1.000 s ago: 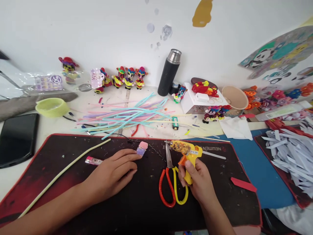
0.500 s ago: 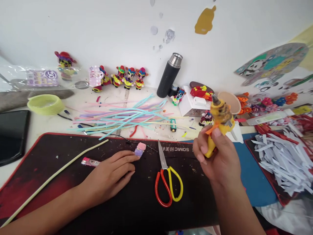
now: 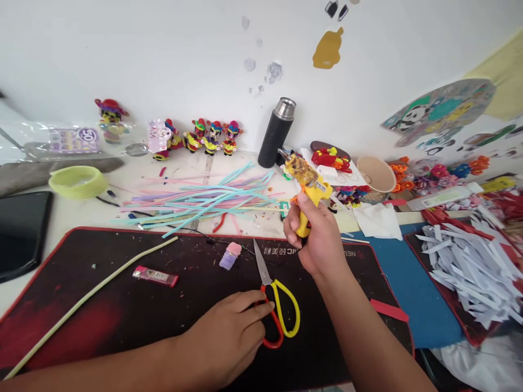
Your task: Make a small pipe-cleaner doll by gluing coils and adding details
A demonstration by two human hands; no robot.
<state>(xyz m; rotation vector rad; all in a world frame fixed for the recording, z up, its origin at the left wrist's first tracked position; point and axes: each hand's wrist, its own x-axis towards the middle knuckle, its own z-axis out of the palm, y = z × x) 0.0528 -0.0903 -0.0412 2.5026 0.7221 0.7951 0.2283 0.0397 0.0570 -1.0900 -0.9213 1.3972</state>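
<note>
My right hand (image 3: 316,228) grips a yellow hot glue gun (image 3: 312,185) above the mat, its stained nozzle end pointing up and left. Down at the scissors (image 3: 292,310), my left hand (image 3: 232,335) has its fingertips over the red handle; the thumb is hidden. The scissors lie with their blades pointing away, yellow handle on the right. A small fuzzy piece (image 3: 230,256), pink at one end and purple along the rest, rests on the mat beyond my left hand. Left of it are a pink lighter (image 3: 156,276) and one long pale-yellow fuzzy stem (image 3: 96,296).
Behind the black mat (image 3: 134,337) spreads a pile of pastel fuzzy stems (image 3: 204,198). Small dolls (image 3: 212,136) and a black thermos (image 3: 277,133) stand by the wall. White paper strips (image 3: 469,267) are heaped at right; a phone-like black slab (image 3: 22,234) lies at left.
My left hand has let go of the pink-and-purple piece and moved right and nearer to the scissors' red handle. The glue gun has swung left, its nozzle tipping leftward.
</note>
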